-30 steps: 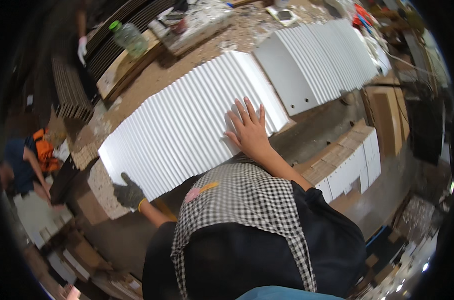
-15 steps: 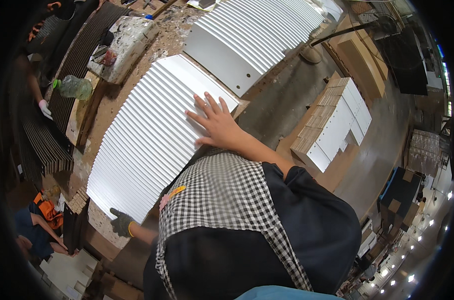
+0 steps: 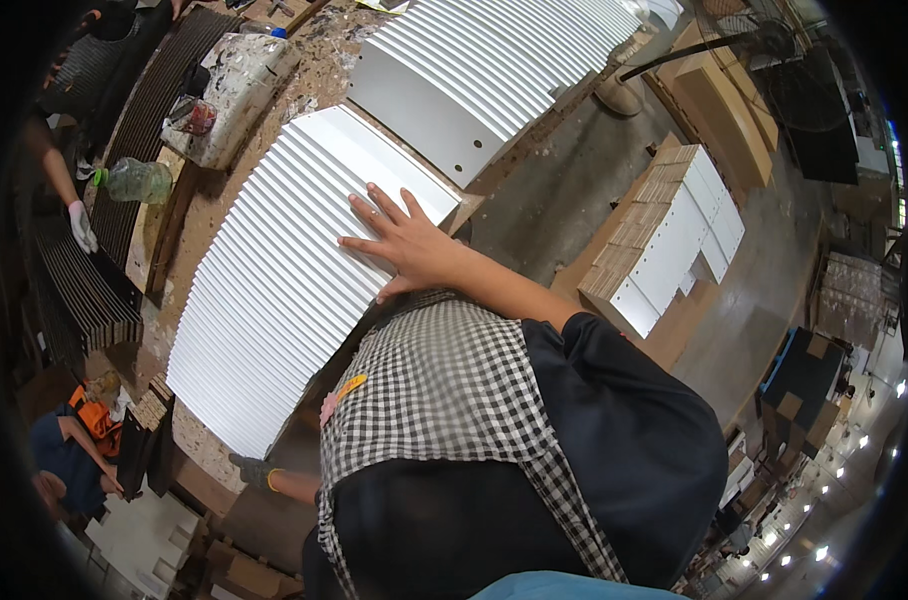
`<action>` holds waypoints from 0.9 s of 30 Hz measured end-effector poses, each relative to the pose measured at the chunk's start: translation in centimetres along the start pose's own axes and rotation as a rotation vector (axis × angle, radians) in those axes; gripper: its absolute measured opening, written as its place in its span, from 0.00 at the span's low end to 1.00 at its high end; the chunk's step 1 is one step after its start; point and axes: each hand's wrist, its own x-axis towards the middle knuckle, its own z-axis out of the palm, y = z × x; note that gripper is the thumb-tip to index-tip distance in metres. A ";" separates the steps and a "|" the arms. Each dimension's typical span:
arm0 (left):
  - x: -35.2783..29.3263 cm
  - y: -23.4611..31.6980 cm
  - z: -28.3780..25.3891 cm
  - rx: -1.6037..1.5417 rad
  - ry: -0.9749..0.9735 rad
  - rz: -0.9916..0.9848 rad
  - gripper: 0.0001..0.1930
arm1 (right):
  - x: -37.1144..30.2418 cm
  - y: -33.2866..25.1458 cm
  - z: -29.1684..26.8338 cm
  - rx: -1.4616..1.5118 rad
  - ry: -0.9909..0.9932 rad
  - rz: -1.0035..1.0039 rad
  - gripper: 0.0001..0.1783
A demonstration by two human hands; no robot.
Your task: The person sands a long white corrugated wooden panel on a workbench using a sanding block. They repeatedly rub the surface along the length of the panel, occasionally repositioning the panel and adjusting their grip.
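A long fanned row of overlapping white panels (image 3: 264,270) lies on the paint-spattered workbench in front of me. My right hand (image 3: 404,243), bare, rests on the panels near their far right part with its fingers spread flat. My left hand (image 3: 254,471) wears a dark grey glove with a yellow cuff. It is at the near lower corner of the row, against the edge, and its fingers are too small and partly hidden to read. Beyond the row, a second fanned stack of white panels (image 3: 429,118) has a broad grey-white face with two dark holes.
A plastic bottle with a green cap (image 3: 134,181) lies by a paint-stained block (image 3: 236,95) on the left. Dark slats (image 3: 89,290) and co-workers are farther left. Stacked white boards (image 3: 664,240) stand on the floor to the right, near a fan (image 3: 774,45).
My left hand has slid off the top of the panels to below their near corner. My right hand has shifted slightly left, still spread on them. A co-worker's gloved hand has moved lower.
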 end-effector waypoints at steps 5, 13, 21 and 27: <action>0.4 0.5 -0.2 -0.003 -0.018 0.046 0.47 | -0.4 0.3 0.5 -0.002 0.030 -0.012 0.58; 0.9 1.3 -0.5 -0.009 -0.038 0.107 0.47 | -1.5 -0.1 0.2 -0.043 0.052 0.020 0.50; 1.9 2.6 -0.5 -0.034 -0.053 0.154 0.46 | -2.3 0.9 -0.5 -0.027 0.162 0.017 0.34; 2.3 4.2 -1.2 -0.056 -0.060 0.212 0.46 | -3.6 2.6 -3.6 -0.101 0.201 0.156 0.34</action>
